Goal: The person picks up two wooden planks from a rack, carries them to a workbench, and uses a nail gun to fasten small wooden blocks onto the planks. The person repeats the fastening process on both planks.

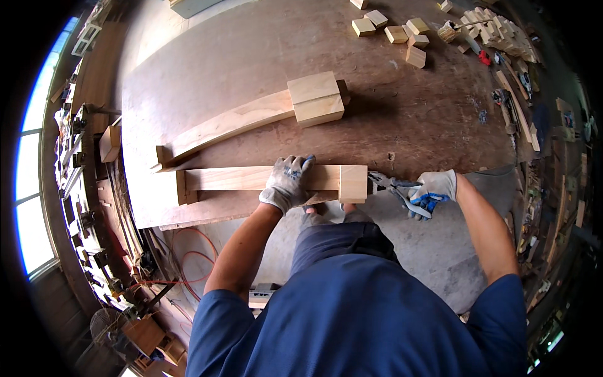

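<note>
A straight wooden piece (232, 178) lies along the near edge of the worktable, with a thick block (353, 183) at its right end and a short crosspiece (181, 188) at its left. My left hand (287, 181), in a white and blue glove, is wrapped over this piece near its middle. In my gloved right hand (436, 190) are grey pliers (394, 183), their jaws at the right end face of the block. What the jaws touch is too small to make out. Farther back lies a similar curved wooden piece (233, 119) with a large block (316, 100) on its right end.
Several small wood blocks (396, 34) are scattered on the worktable (402, 119) at the far right, near a pile of wood offcuts (502, 31). Tools and narrow strips (514, 100) line its right side. Below the left edge, an orange hose (200, 234) loops on the floor.
</note>
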A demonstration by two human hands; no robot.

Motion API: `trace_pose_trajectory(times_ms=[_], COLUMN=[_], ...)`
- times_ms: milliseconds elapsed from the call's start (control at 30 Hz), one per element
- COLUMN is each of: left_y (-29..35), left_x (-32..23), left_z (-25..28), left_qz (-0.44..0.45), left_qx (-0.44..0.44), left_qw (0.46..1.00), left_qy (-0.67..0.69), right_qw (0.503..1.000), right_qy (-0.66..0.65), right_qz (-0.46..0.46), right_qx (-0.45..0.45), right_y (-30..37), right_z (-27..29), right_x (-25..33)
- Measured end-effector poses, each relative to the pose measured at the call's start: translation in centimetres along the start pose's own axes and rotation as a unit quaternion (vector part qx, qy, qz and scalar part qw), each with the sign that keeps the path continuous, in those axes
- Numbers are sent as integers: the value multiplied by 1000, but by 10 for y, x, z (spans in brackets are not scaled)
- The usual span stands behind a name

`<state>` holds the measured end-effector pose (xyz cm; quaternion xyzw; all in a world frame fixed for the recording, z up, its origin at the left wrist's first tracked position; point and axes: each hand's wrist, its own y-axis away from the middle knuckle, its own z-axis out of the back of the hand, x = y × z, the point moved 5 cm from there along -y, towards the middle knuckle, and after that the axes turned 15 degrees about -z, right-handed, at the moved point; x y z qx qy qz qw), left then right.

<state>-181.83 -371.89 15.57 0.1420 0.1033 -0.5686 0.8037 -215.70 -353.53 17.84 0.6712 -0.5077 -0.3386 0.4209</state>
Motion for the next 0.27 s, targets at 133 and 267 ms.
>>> trace_pose_trajectory(times_ms=[133,267], left_y=[-2,-2], left_x=[0,0], left_z=[-1,-1], left_qz=[0,-1], left_qx=[-5,-9], left_qw=[1000,1000], left_qy=[3,6], right_qw=[999,997], right_qy=[16,35], right_qz=[-7,-23], right_qx=[32,62], right_y=[-5,-9], right_z=[13,19], right_x=[2,7])
